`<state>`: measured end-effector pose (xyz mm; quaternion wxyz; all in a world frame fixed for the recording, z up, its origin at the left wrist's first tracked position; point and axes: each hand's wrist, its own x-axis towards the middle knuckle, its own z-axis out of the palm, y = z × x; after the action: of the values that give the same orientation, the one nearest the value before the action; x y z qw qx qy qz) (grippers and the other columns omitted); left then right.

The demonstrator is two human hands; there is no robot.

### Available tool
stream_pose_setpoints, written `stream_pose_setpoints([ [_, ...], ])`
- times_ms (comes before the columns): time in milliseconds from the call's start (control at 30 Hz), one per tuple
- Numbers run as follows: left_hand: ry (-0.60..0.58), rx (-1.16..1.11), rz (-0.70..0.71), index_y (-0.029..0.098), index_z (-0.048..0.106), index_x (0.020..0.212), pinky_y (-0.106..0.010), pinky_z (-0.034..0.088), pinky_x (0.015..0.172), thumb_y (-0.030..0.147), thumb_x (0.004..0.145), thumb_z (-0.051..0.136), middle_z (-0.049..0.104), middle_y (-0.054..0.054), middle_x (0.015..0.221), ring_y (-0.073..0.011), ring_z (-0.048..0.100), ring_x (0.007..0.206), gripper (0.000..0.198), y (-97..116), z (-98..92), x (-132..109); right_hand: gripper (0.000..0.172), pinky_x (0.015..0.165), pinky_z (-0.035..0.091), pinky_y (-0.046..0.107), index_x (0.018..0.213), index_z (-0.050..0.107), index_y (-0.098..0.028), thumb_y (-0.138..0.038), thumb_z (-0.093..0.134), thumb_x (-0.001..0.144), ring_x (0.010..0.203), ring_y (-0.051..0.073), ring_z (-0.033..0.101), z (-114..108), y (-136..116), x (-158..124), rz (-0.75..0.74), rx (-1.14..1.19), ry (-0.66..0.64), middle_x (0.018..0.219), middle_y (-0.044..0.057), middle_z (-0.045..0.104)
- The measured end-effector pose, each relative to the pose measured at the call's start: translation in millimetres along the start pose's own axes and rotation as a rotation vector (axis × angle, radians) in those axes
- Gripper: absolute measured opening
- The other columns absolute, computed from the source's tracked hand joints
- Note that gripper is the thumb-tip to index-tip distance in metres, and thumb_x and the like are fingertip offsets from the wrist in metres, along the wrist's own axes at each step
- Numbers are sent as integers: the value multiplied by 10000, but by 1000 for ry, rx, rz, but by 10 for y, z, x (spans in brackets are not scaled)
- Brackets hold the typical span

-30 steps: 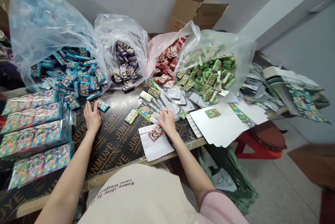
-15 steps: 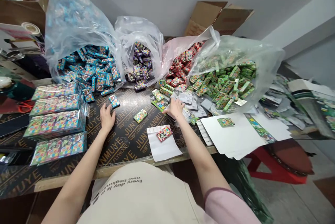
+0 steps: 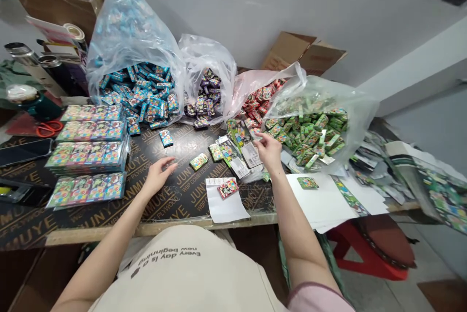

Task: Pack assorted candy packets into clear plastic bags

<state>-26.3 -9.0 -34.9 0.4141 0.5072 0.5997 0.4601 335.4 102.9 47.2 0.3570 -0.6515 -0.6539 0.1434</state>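
Observation:
My left hand (image 3: 157, 175) lies low over the dark plywood table (image 3: 168, 205), fingers loosely spread, holding nothing. A green packet (image 3: 199, 161) is just to its right and a blue packet (image 3: 167, 137) lies beyond it. My right hand (image 3: 270, 149) hovers over flat printed sleeves (image 3: 245, 155), fingers apart and pointing left toward the edge of the green packets' bag (image 3: 314, 127). A red packet (image 3: 228, 188) rests on a white sheet (image 3: 225, 205) between my arms.
Clear bags of blue (image 3: 142, 93), purple (image 3: 204, 103) and red packets (image 3: 260, 100) line the back. Stacks of filled display cards (image 3: 89, 154) stand on the left, with scissors (image 3: 45, 128) and a phone (image 3: 22, 151). White sheets (image 3: 328, 202) overhang a red stool (image 3: 368, 249).
My left hand drew back from the blue packet toward the middle of the table. My right hand left the red packet on the sheet and moved up toward the sleeves. The view swung left.

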Motion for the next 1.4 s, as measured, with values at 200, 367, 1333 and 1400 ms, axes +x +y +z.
stream_pose_setpoints([
  [200,-219,-897,-156,175,562,1255,-421,402,1011,581,621,707,598,-124,1279,-305,569,1151,767,467,411,-224,281,495,404,248,804,522,-221,-421,682,687,478,123,490,650,-877,-917,229,766,-345,561,-53,546],
  [367,-322,-1274,-388,81,571,1227,-429,451,958,594,709,570,668,-161,1144,-322,610,1089,729,516,451,-489,361,582,437,283,606,414,-219,-410,708,692,577,142,507,1133,-1124,-1460,19,497,-336,611,-22,539],
  [1333,-341,-549,-192,130,693,1010,-289,452,767,418,701,726,714,-71,907,-197,637,795,423,422,57,-397,499,888,460,339,1138,554,-251,-338,744,685,929,184,587,1016,-1114,-1045,-15,783,-296,996,37,613],
  [1400,-282,-585,-205,121,696,966,-276,452,708,432,689,729,710,-69,844,-173,623,707,417,425,57,-364,530,896,471,354,1152,558,-254,-409,744,680,973,198,597,1126,-1098,-1131,106,915,-444,1046,51,630],
])
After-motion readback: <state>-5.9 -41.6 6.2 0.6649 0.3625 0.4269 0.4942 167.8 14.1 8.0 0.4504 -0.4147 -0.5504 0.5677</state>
